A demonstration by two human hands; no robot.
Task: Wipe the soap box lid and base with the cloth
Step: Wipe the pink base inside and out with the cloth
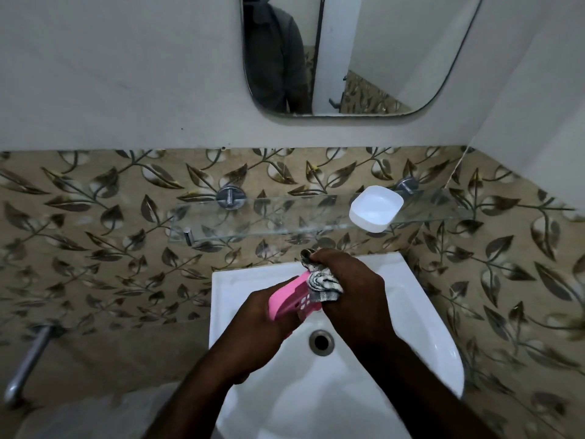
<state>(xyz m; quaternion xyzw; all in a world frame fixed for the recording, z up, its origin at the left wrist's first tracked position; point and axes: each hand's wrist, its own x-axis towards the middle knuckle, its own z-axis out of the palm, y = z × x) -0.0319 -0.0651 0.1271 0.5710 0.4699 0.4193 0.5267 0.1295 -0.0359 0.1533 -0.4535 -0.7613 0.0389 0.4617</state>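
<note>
My left hand (259, 315) grips a pink soap box part (289, 297) with small holes in it, tilted on edge above the white sink (421, 315). My right hand (351, 286) is closed around a bunched striped grey-and-white cloth (323, 282), which presses against the upper end of the pink part. A white soap box part (375, 208) lies hollow side up on the glass shelf (253, 217) on the wall behind the sink, apart from both hands.
The sink drain (322, 342) lies just below my hands. A mirror (357, 52) hangs above the shelf. A metal bar (27, 362) sticks out at lower left. Leaf-patterned tiles cover the wall around the sink.
</note>
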